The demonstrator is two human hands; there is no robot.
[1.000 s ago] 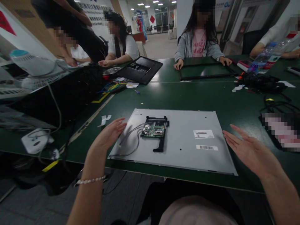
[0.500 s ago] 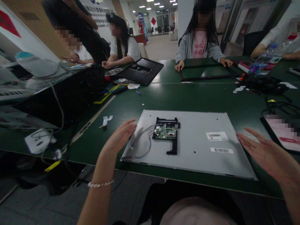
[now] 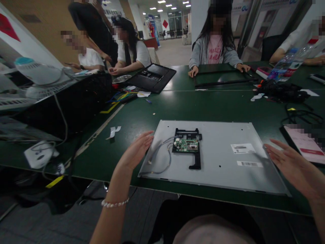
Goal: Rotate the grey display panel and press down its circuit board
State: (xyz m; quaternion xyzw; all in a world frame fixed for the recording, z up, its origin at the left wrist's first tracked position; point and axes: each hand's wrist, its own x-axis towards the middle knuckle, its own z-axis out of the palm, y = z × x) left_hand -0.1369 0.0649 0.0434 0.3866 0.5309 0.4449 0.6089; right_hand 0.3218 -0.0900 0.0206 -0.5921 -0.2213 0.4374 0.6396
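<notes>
Hands (image 3: 137, 151) (image 3: 291, 164) flank the grey panel (image 3: 215, 145).

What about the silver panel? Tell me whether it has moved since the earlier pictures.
Yes, rightward: the silver panel now lies farther from the white paper scrap.

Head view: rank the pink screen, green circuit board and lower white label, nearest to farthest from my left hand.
1. Green circuit board: left half of the panel.
2. Lower white label: right half.
3. Pink screen: right of the panel.
</notes>
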